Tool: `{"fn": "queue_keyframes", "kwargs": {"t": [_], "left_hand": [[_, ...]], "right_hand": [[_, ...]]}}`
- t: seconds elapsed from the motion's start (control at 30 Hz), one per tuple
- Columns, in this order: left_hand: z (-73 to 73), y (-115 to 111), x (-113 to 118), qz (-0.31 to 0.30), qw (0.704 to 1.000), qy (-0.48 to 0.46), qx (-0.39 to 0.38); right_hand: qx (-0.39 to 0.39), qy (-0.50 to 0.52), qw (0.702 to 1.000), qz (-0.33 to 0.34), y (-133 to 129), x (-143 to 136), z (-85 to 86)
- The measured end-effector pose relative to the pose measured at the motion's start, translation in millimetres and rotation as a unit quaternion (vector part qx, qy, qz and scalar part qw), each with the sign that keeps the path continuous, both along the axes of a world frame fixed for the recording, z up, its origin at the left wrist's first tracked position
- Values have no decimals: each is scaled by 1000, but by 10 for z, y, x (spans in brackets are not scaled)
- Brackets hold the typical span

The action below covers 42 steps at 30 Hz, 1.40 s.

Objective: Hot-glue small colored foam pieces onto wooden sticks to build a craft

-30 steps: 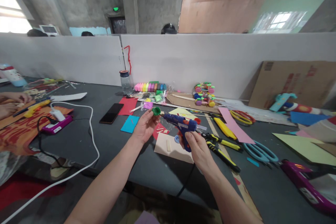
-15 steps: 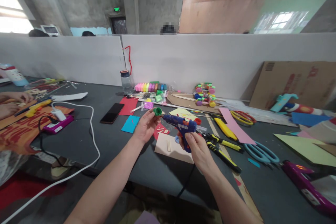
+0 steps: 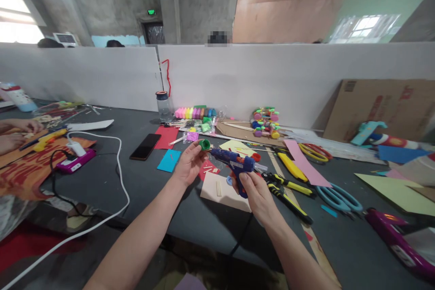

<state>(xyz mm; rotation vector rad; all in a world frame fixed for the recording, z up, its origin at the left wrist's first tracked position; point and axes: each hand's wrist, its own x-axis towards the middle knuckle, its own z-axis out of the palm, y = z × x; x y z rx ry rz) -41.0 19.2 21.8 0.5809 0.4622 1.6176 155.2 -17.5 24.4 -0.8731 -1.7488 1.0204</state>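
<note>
Green plastic shows at the tips of the left hand in the head view: its fingers are clamped on a small cap, held up above the worktop with the open side partly showing. The right hand has its fingers wrapped around the handle of a blue glue gun, whose nozzle points at the cap, just beside it; whether they touch is too small to tell.

The likeliest trouble, I judge, is a burn: if the gun is hot, a slight wobble in either wrist could bring the nozzle against the left fingertips, since so little cap stands between them. Squeezing the trigger too hard could flood the cap and send glue over its edge onto the skin. A pinch this small could also let the cap twist or slip if the nozzle pushes on it.

Below, thin sticks lie side by side on a pale card; a drip falling there could stick them together. A dark cord runs under the right forearm; if it belongs to the gun, which I cannot tell, a snag could jerk the aim. Black-and-yellow pliers lie near the right hand and could be knocked.
</note>
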Motion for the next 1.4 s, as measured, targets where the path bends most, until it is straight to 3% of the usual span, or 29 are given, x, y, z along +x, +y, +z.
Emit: {"fn": "queue_keyframes", "kwargs": {"t": [1.4], "left_hand": [[-34,1,22,-18,999,35,-2]], "right_hand": [[-8,8,1000,-8,32,26,-52]]}}
